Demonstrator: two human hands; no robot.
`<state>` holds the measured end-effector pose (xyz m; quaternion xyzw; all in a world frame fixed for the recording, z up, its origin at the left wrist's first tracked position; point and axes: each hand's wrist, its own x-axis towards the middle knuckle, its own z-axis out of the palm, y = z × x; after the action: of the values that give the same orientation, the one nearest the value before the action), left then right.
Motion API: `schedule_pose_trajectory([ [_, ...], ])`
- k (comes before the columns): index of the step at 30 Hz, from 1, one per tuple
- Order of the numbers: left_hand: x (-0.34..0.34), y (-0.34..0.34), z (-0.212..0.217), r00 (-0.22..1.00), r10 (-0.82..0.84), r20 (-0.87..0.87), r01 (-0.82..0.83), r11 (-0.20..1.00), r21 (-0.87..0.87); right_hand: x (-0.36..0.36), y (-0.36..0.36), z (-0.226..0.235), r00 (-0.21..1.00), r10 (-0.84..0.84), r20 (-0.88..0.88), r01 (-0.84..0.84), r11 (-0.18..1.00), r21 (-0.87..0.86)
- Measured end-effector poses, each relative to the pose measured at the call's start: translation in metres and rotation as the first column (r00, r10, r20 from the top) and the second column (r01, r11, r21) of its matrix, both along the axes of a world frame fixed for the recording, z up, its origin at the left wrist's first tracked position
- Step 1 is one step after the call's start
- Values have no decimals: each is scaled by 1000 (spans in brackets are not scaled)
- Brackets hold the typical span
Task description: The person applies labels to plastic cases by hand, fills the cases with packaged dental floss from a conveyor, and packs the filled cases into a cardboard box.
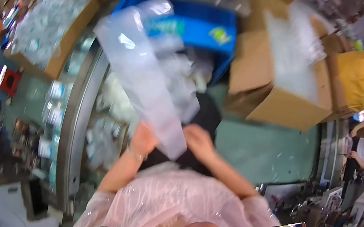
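Plastic bag (140, 61) slants between left hand (142, 138) and right hand (198, 143), forearms (232, 174) converging; I cannot tell if either grip clamps it.

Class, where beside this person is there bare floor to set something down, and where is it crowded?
Green floor lies bare right of the lap, bordered by the open cardboard box; a smaller patch lies left, between the red item and the row of clear packs. Crowded: before the blue bin, where clear bags bunch beside the long translucent bag.
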<state>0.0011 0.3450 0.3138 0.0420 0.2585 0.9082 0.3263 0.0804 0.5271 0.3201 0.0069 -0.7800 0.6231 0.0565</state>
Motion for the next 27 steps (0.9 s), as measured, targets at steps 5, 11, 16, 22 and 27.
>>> schedule_pose_trajectory([
  [5, 8, -24, -31, 951, 245, 189, -274, 951, 143, -37, 12, -18, 987, 98, -130, -74, 982, 175],
  [11, -1, -55, -65, 957, 163, 240, -208, 962, 174, -65, -22, -13, 885, 449, -120, -239, 661, 711],
  [16, -13, -69, -87, 965, 106, 242, -161, 963, 218, -85, -30, -7, 822, 567, 50, -416, 538, 733],
  [22, -15, -59, -76, 946, 166, 279, -190, 980, 60, -90, -40, -7, 842, 534, 75, -407, 538, 738],
  [27, -18, -57, -78, 950, 182, 254, -197, 980, 36, -64, -31, -15, 852, 498, -162, -227, 630, 742],
])
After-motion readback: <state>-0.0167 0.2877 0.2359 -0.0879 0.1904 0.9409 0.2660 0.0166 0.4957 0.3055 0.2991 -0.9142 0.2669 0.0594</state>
